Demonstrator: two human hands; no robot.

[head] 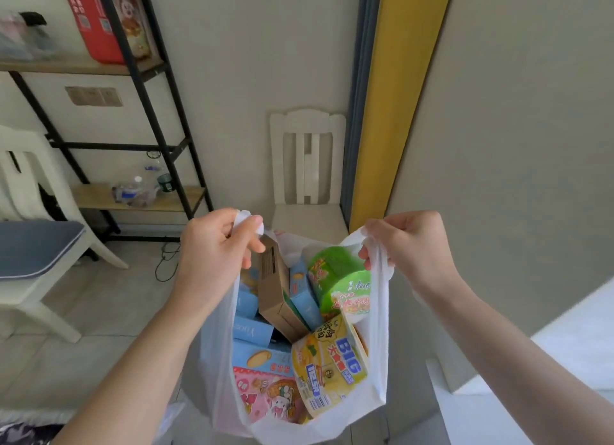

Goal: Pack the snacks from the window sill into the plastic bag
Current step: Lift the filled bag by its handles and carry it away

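Observation:
A white plastic bag (378, 328) hangs in the air in front of me, held wide by both handles. My left hand (216, 252) grips the left handle and my right hand (408, 248) grips the right one. Inside lie a green noodle cup (339, 278), a yellow noodle bowl (332, 368), a brown cardboard box (277, 292), several light blue boxes (252, 331) and a pink snack packet (265, 394). The white window sill (578, 341) shows at the lower right, with nothing visible on its seen part.
A white chair (307, 165) stands against the wall straight ahead, beside a yellow curtain (392, 105). A black metal shelf (139, 119) with bottles is at the left. Another white chair with a blue cushion (36, 245) stands at the far left on the tiled floor.

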